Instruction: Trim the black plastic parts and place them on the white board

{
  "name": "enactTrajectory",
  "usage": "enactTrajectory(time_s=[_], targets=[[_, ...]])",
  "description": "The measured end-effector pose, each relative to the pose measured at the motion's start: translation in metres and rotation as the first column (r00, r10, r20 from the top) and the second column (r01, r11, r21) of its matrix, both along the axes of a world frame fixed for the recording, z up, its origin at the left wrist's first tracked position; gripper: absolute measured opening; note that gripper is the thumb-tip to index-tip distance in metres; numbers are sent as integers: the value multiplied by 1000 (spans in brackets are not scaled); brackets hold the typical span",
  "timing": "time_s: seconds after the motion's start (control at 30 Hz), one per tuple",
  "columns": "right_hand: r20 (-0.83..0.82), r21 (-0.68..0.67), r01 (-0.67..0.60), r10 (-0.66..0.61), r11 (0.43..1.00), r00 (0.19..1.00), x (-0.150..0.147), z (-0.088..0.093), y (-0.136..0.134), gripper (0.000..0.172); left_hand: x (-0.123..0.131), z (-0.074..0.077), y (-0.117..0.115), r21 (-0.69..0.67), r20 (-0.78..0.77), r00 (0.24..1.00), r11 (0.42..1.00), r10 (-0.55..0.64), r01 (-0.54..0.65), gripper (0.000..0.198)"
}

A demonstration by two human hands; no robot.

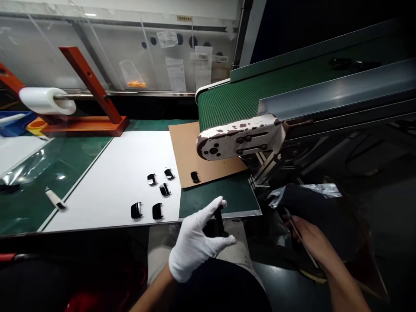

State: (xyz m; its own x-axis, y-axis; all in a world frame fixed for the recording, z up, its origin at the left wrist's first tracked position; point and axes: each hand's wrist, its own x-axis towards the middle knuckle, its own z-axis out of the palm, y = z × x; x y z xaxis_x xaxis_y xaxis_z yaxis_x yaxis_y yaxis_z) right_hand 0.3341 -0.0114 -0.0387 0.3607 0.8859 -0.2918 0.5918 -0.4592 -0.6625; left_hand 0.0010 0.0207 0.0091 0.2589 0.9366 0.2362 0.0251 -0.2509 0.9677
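Note:
My left hand point(199, 242), in a white glove, grips a small black plastic part point(220, 222) by its ends between thumb and fingers, in front of the table edge. On the right, my bare right hand point(307, 238) is closed around a thin, flat, pale tool point(300, 236); its exact kind is unclear. That hand is low, over a dark box or bag with silver tape point(321, 189). Several glossy black parts point(157, 211) with small prongs lie on the white sheet point(107, 173). One more black part point(195, 177) rests on the brown cardboard point(208, 169).
A green conveyor belt point(227, 102) in a metal frame rises to the right above the cardboard. At the left, an orange-red stand point(94, 91) carries a roll of clear film point(47, 100). A white-handled tool point(54, 198) lies on the green mat point(19, 212).

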Motion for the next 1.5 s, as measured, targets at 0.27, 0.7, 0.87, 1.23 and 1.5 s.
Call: enactTrajectory(time_s=[0.27,0.7,0.87,1.23,1.5], targets=[[-203,232,-408,455,883,867,-83,68,-3,33,14,7,-18,-119,566,823,981,-59,152,77],[144,293,-785,786,547,601,-136,151,4,33,24,13,-34,-83,533,839,981,-105,176,81],[374,31,-882,813,470,446,-139,156,5,56,21,19,-34,16,324,940,994,-105,105,90],[528,-173,-858,781,483,334,-141,153,6,81,19,25,-34,73,248,962,992,-116,101,91],[604,-87,-880,727,467,326,-137,142,2,89,24,30,-35,-42,342,935,992,-98,120,84]])
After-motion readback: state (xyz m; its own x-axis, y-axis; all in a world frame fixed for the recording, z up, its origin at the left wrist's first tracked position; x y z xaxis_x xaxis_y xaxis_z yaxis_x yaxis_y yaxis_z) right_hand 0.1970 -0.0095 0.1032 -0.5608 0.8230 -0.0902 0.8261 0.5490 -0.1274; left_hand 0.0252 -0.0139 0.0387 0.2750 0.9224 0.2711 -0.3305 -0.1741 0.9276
